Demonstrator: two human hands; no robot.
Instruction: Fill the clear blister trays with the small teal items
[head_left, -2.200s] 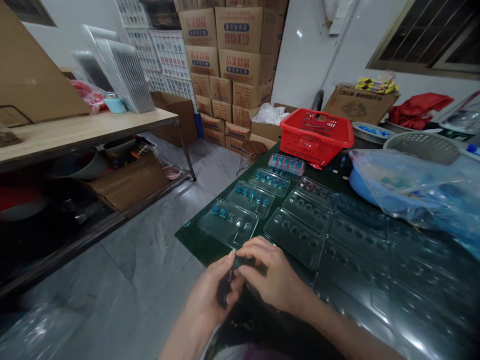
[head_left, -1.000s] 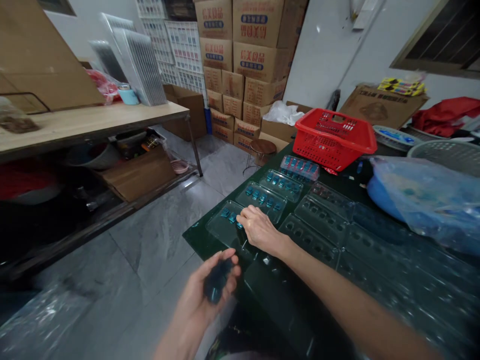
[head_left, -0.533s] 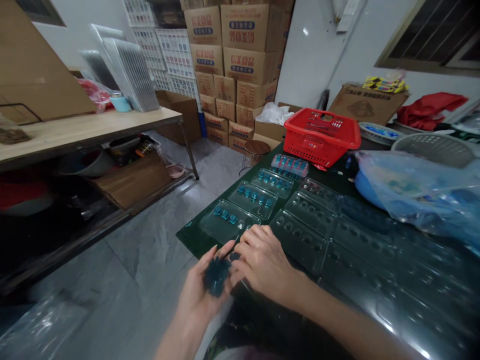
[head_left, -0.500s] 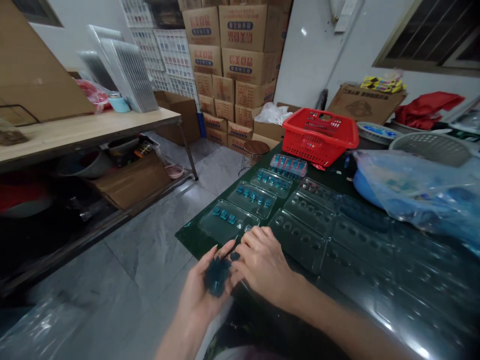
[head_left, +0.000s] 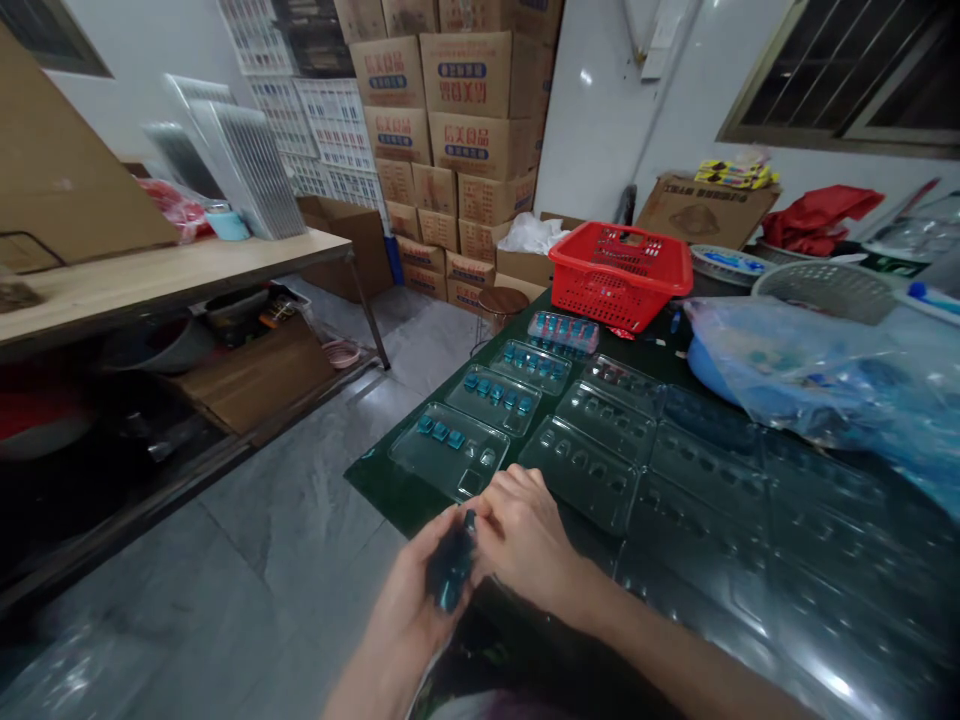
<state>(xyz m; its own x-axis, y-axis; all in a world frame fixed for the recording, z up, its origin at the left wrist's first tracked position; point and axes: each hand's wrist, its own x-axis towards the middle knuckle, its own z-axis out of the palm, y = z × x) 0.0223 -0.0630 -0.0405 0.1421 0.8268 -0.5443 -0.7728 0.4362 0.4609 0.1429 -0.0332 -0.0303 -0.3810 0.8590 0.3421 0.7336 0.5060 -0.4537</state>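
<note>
Left hand [head_left: 421,590] held teal pieces [head_left: 451,575] near the table [head_left: 375,470], fingers curled round them. Right hand [head_left: 529,540] bent its fingers at their upper end; grip could not be told. Pieces judged light, slippery; best pinched by opposite sides.

L hand [head_left: 424,565] & R hand [head_left: 529,535] bare, forearms [head_left: 637,630] bare too. Dark, faintly green-flecked clothing [head_left: 495,660] at btm edge, w/ pale pinkish patch [head_left: 480,706], blurry.

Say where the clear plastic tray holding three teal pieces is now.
In the head view, that clear tray lies on the dark green table near its left corner, just beyond the left hand.
</note>
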